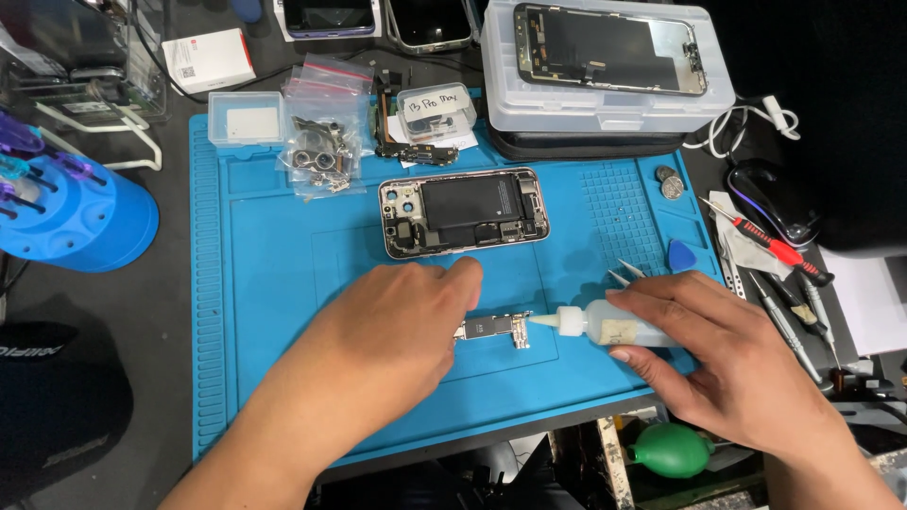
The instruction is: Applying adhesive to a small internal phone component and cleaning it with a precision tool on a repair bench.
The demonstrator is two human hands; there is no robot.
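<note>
mat: the blue rubbery work mat [274, 274] under both hands looks matt, with ribbed edges and a studded grid patch beyond the right hand [746, 368].
bottle: the small translucent plastic squeeze bottle [605, 324] in the right hand is smooth, with a white nozzle.
board: the small metal-shielded circuit board [493, 329] at the left hand [383, 345] fingertips shines dull silver.
phone: the opened phone body [464, 212] beyond the left hand has a glossy metal frame and a matt black battery.
box: the clear plastic lidded box [605, 99] farther off looks frosted.
bags: the clear plastic zip bags [326, 132] are glossy and crinkled.
counter: the dark counter [142, 312] looks matt.
</note>
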